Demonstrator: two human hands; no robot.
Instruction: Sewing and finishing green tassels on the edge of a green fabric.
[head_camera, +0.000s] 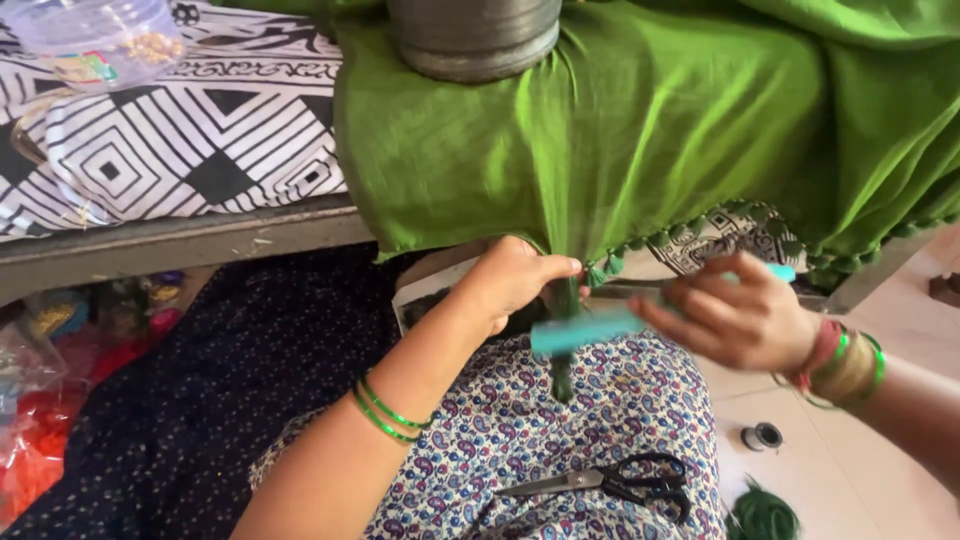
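Left hand (515, 280) pinches the soft, limp green cloth (600, 140) at its hanging edge, while right hand (735, 320) fingers grip a light, stiff teal comb (585, 330)

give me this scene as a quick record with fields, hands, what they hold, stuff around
left hand: pinches a gathered strand of the green cloth at its tasselled edge
right hand: holds a teal comb across the strand
wrists: green bangles on both
lap: patterned fabric with black-handled scissors lying on it
bench: green cloth draped over its edge, metal pot standing on the cloth
left of cloth: black and white patterned sheet, clear plastic bag
floor: small thread spool, bundle of green thread
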